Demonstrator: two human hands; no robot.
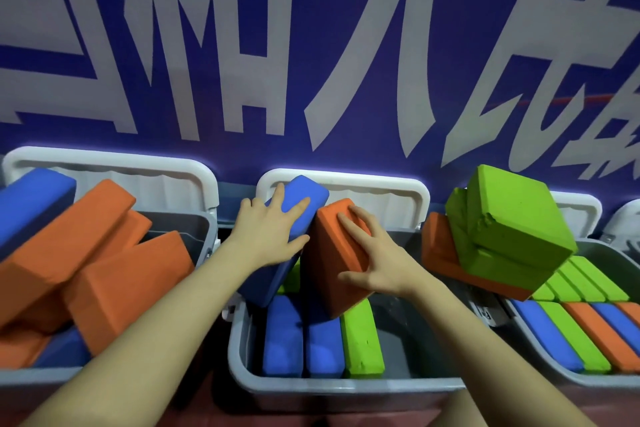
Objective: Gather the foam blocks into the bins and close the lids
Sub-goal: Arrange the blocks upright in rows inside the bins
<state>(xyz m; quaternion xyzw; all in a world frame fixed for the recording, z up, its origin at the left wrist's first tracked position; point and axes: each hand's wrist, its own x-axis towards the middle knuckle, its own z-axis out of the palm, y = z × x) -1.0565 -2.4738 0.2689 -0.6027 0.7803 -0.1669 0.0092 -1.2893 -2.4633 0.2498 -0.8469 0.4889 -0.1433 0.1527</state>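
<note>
- Left hand [268,236], fingers spread flat, presses a tilted blue block [287,218] above the middle bin [242,350].
- Right hand [377,263], fingers curled, grips an orange block [332,274] above that bin.

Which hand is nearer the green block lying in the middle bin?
Right. The right hand grips the orange block directly above the green block; the left hand rests on the blue block, farther left.

Blue block [298,198], orange block [337,253], grey bin [242,371]

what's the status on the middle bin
Left hand flat on blue block. Right hand grips orange block. Both blocks tilted, not seated. Lid up.
</note>
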